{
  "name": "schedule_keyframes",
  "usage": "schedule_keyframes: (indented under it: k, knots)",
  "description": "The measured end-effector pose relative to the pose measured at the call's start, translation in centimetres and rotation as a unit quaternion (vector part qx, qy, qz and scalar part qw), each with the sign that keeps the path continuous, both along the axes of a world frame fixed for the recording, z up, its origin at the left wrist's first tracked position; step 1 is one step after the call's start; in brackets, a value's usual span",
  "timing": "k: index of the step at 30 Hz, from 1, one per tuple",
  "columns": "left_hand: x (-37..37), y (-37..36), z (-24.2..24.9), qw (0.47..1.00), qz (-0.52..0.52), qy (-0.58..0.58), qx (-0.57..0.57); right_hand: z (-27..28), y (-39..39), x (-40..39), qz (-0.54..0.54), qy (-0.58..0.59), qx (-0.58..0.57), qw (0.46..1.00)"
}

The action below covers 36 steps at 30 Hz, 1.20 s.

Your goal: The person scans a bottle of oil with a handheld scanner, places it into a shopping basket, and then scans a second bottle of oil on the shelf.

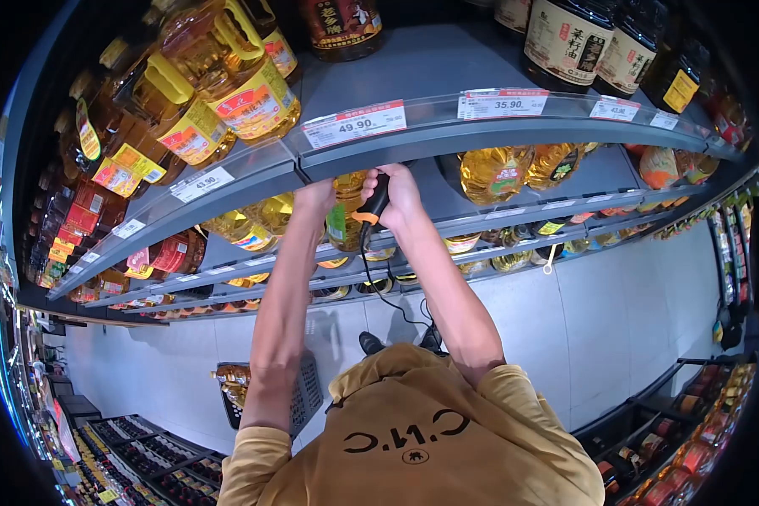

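My right hand (401,199) is closed around a black corded handheld device (378,198) with an orange band near its lower end. Its fingertips show on the device's left side, and the black cord hangs down from it. My left hand (315,194) reaches under the front edge of the upper shelf, and its fingers are hidden there. Between my hands stands a bottle of golden oil (343,221) with a green label. The left hand is right beside this bottle; whether it grips it cannot be seen.
The upper shelf (447,59) carries large oil bottles (253,97) and dark bottles (565,46), with price tags (354,124) along its edge. Lower shelves hold more oil bottles (496,173). A dark basket (306,392) with bottles sits on the floor (531,320). Display racks (143,455) stand behind me.
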<state>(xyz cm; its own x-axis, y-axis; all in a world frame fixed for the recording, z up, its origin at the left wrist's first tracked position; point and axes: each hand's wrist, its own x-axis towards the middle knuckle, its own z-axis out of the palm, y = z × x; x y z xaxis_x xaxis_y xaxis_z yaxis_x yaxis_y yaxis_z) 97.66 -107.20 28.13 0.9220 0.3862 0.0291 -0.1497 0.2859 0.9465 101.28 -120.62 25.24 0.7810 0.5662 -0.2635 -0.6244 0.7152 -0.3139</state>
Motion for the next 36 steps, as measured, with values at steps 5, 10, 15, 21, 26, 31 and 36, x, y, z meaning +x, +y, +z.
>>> schedule_keyframes:
  k: [5,10,15,21,26,31,36]
  knots:
    - [0.8,0.8,0.1,0.992,-0.089,-0.035,0.078,2.1,-1.7,-1.9,0.011,0.038,0.008,0.999]
    - [-1.8,-2.4,4.1,0.997,-0.015,0.009,0.079,2.6,-2.8,-3.2,0.043,0.057,0.035,0.997]
    - [-4.1,-3.2,5.5,0.995,0.01,0.083,0.053,2.3,-4.0,-5.8,0.046,0.061,0.045,0.996]
    - [-8.3,-3.5,5.5,0.991,-0.032,0.131,0.008,1.9,-4.5,-10.7,0.016,0.063,0.032,0.997]
    - [-14.4,-4.0,4.2,0.991,-0.037,0.13,-0.005,0.8,-4.8,-17.1,-0.014,0.054,0.018,0.998]
    - [-22.0,-2.8,1.4,0.992,-0.044,0.109,-0.047,-0.6,-3.7,-24.7,-0.04,0.036,-0.032,0.998]
    - [-29.5,-1.0,-1.4,0.99,-0.035,0.111,-0.085,-3.0,-1.7,-32.2,-0.043,0.027,-0.051,0.997]
